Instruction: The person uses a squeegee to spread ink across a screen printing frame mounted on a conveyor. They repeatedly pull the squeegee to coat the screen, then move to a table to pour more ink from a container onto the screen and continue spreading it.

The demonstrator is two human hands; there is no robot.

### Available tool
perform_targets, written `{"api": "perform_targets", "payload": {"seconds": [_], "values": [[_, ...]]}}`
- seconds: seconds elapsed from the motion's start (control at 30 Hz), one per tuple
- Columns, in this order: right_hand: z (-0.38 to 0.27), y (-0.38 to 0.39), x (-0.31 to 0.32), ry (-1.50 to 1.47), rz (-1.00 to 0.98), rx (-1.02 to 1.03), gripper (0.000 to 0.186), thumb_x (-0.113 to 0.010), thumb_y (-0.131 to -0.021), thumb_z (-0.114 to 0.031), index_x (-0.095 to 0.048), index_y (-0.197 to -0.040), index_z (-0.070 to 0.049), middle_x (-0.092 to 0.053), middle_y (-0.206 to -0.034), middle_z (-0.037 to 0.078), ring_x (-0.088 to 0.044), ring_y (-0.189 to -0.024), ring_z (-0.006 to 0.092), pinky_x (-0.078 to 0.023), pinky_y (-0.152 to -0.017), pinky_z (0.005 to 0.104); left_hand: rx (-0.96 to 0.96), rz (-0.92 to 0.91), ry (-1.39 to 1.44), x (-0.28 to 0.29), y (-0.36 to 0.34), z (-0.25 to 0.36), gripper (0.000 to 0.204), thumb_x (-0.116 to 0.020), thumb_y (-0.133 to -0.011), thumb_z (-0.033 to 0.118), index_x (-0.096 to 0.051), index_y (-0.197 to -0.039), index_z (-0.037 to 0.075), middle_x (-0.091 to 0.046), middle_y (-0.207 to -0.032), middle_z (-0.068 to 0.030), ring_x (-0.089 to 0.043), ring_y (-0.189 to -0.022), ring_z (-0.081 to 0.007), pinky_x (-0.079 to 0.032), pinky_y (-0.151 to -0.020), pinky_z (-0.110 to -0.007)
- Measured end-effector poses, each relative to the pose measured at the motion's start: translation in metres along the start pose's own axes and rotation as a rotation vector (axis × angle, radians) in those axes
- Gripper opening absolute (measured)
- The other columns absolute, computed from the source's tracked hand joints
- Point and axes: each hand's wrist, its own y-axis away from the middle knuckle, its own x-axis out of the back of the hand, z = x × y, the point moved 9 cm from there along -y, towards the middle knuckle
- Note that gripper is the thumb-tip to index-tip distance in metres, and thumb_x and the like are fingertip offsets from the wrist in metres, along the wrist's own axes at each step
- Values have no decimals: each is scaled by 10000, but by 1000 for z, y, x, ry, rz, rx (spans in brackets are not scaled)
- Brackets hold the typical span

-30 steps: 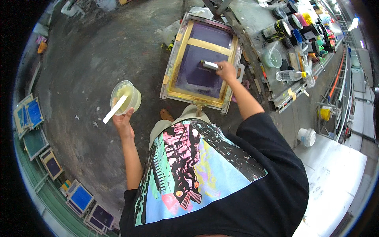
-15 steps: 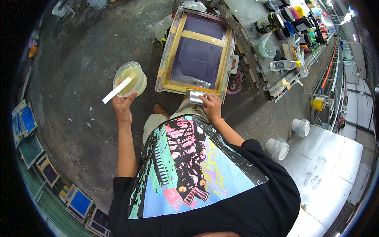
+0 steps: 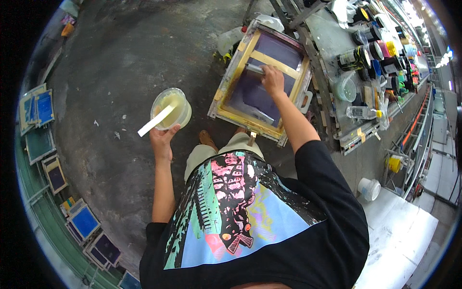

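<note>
My left hand [image 3: 163,140] grips the lower side of a clear round plastic tub [image 3: 185,115] holding a pale yellowish paste. A white flat stirring stick [image 3: 158,120] leans out of the tub over its near left rim. My right hand [image 3: 273,80] is closed on a silver metal scraper [image 3: 254,69], which is over the upper part of a screen printing frame [image 3: 222,91]. The frame has purple mesh [image 3: 246,89] and yellowish tape [image 3: 281,66] along its borders and across it. Whether the scraper touches the mesh, I cannot tell.
A worktable [image 3: 327,45] on the right carries several ink jars [image 3: 353,59], a clear cup [image 3: 345,89] and a clear bottle [image 3: 362,112]. More screens [image 3: 84,222] lean along the left edge. A white bucket [image 3: 369,189] stands by pale boards [image 3: 390,231] at lower right.
My right hand has carried the scraper from the frame's near edge to its far part. My left hand still holds the tub. The view has shifted, so the surroundings sit differently.
</note>
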Motion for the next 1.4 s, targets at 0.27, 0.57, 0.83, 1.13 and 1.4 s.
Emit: {"api": "perform_targets", "payload": {"seconds": [0.27, 0.57, 0.83, 1.13, 1.4], "values": [[-16, 14, -67, -63, -160, -9, 372, -624, -812, 10, -718, -1160, -80, -720, -1095, 159, -655, -1033, 381, -524, -933, 481, -24, 50, 19, 30, 9, -1, 808, -852, -796, -44, -477, -1507, 38, -618, -1401, -107, -603, -1294, -224, -543, -1078, -363], [-92, 117, -40, -264, -254, 206, 416, -642, -807, 47, -694, -1211, -39, -693, -1215, 154, -635, -1162, 372, -502, -1015, 470, 8, 5, 103, 12, -2, -23, 775, -872, -797, 0, -510, -1482, 23, -647, -1387, -110, -648, -1248, -214, -535, -1089, -368], [-92, 94, -51, -221, -424, 401, 432, -659, -843, 7, -669, -1269, -63, -686, -1250, 143, -623, -1203, 352, -481, -1057, 451, 3, -85, 92, -1, -1, -22, 792, -884, -785, 4, -501, -1479, 15, -650, -1374, -117, -643, -1251, -223, -525, -1092, -371], [-97, 74, -46, -169, -575, 619, 417, -652, -834, -5, -710, -1231, -120, -699, -1284, 76, -605, -1262, 286, -442, -1110, 437, 14, -181, 46, -23, 5, -20, 778, -883, -784, 7, -501, -1461, -3, -654, -1357, -111, -638, -1246, -214, -531, -1074, -375], [-34, 112, -36, -80, -645, 639, 366, -641, -864, -47, -729, -1194, -177, -697, -1299, -5, -592, -1285, 231, -399, -1142, 435, 66, -348, -35, -62, -11, -44, 838, -904, -738, -2, -490, -1467, 21, -637, -1378, -125, -637, -1254, -220, -544, -1065, -362]]}}
